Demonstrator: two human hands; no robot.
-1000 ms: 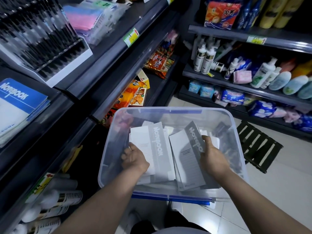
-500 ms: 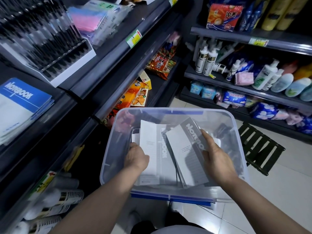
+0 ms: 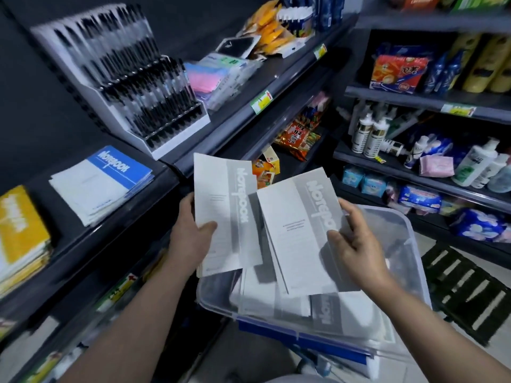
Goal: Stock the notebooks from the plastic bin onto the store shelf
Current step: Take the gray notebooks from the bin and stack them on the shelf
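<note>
We see one grey notebook held up over the left rim of the plastic bin. The left hand pinches it at its left edge, with the thumb on the cover and the fingers behind. A second grey notebook, perhaps with a few more under it, is gripped in the same way at its right edge by the right hand, and it hangs over the middle of the bin. The two overlap a little at their inner edges. We think each is held by its outer edge so that the covers stay flat and readable, and so that they can be slid together into one pile. More loose notebooks lie slanted at the near edge of the bin, not yet stocked. To the left is the shelf. Blue notebooks lie stacked toward its right end and yellow notebooks toward its left end, both close to the front edge. We judge that the grey ones belong beside them, sorted by colour. A pen display stands on the shelf above.
</note>
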